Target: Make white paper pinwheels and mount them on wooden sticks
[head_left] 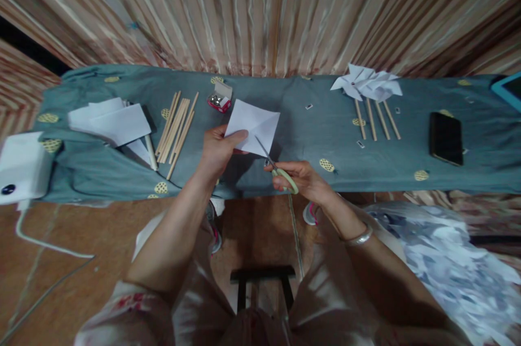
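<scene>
With our left hand [220,151] we hold a square sheet of white paper [255,120] above the cloth-covered table [299,134], fingers clamped at the sheet's left; our right hand [304,176] has its fingers closed on green-handled scissors [270,161], blades at the near corner.

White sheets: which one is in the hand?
The square sheet in the left hand, with the scissors at its near right corner. The piled sheets lie untouched, left of the loose sticks.

Your left sleeve [122,310] pale, reddish print [132,302] near hem. Silver bangle [360,236] circles your right wrist [350,229]. Your trousers [195,302] pale, loose; shoes [308,215] greyish, pink-trimmed.
</scene>
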Available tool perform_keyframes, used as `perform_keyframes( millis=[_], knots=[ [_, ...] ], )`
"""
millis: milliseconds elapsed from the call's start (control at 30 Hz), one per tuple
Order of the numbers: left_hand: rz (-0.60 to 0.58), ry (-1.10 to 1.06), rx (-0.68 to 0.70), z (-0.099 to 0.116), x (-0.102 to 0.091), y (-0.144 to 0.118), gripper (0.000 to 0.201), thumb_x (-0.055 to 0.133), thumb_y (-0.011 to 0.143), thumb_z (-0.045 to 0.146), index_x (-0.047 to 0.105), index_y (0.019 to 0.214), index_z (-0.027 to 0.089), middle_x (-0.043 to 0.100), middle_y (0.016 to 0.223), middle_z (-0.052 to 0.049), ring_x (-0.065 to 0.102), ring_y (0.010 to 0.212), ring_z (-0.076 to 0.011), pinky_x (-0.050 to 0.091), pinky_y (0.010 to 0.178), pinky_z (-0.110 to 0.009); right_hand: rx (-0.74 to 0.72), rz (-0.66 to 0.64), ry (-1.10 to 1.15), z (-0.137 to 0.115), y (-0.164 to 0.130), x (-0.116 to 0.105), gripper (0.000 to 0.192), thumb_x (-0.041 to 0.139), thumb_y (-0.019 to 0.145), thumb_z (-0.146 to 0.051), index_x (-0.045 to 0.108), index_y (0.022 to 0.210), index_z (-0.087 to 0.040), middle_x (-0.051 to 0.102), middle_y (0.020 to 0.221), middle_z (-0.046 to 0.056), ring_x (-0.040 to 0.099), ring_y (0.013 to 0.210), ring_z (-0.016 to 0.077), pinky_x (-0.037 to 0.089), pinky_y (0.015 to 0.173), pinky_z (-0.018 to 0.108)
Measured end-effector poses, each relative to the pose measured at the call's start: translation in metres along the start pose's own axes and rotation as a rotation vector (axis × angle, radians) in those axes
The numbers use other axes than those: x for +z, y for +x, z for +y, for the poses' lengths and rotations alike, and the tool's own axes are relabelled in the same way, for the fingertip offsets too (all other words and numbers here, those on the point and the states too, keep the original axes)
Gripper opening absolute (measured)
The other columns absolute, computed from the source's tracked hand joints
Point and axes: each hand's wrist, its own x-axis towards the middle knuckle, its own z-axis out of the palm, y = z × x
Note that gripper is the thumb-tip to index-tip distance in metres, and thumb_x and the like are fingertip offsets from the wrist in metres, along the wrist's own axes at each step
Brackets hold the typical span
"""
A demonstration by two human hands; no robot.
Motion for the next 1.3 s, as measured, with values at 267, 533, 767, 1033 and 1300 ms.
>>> perform_keyframes(
  millis=[267,533,767,1033,1300],
  knots=[
    [0.003,0.002,-0.007,0.0006,0.0008,-0.0013,0.035,0.079,0.053,0.035,0.073,0.078,0.012,0.072,0.072,-0.003,0.066,0.064,-0.0197,0.053,0.047,-0.026,-0.026,-0.007,-0.023,-0.0022,-0.0009,-0.0002,0.046,0.089,0.058,-0.048,0.079,0.091,-0.018,0.062,0.058,-0.003,0.053,0.05,0.0069,0.047,0.053,0.025],
    [-0.011,0.003,-0.035,-0.0003,0.0031,-0.0019,0.032,0.079,0.051,0.034,0.072,0.075,0.014,0.072,0.07,-0.003,0.066,0.063,-0.0203,0.053,0.047,-0.027,-0.007,-0.003,-0.004,-0.0017,-0.0001,-0.0011,0.045,0.09,0.058,-0.045,0.079,0.092,-0.017,0.061,0.058,-0.004,0.053,0.051,0.0067,0.046,0.053,0.024],
    [-0.025,-0.025,-0.03,0.0009,0.003,-0.0036,0.031,0.08,0.051,0.033,0.072,0.075,0.014,0.072,0.072,-0.003,0.066,0.064,-0.0199,0.053,0.046,-0.027,-0.001,0.006,0.009,0.001,0.0012,-0.0019,0.045,0.09,0.056,-0.045,0.079,0.09,-0.018,0.062,0.059,-0.003,0.054,0.052,0.0073,0.048,0.054,0.025],
    [0.0,-0.017,-0.039,-0.0004,0.0042,-0.0024,0.03,0.079,0.05,0.032,0.072,0.074,0.015,0.072,0.07,-0.003,0.066,0.062,-0.0205,0.052,0.044,-0.026,-0.021,0.018,0.015,-0.0008,0.0012,-0.0004,0.042,0.091,0.055,-0.043,0.079,0.085,-0.017,0.062,0.056,-0.003,0.054,0.049,0.0071,0.045,0.049,0.024],
    [-0.003,-0.017,-0.052,0.0008,0.0044,-0.0032,0.03,0.08,0.05,0.032,0.072,0.073,0.015,0.073,0.071,-0.004,0.067,0.063,-0.0202,0.053,0.046,-0.026,-0.008,0.027,-0.011,-0.0028,0.0011,0.0014,0.046,0.091,0.052,-0.047,0.078,0.084,-0.017,0.061,0.053,-0.005,0.052,0.047,0.0064,0.045,0.049,0.023]
  ],
)
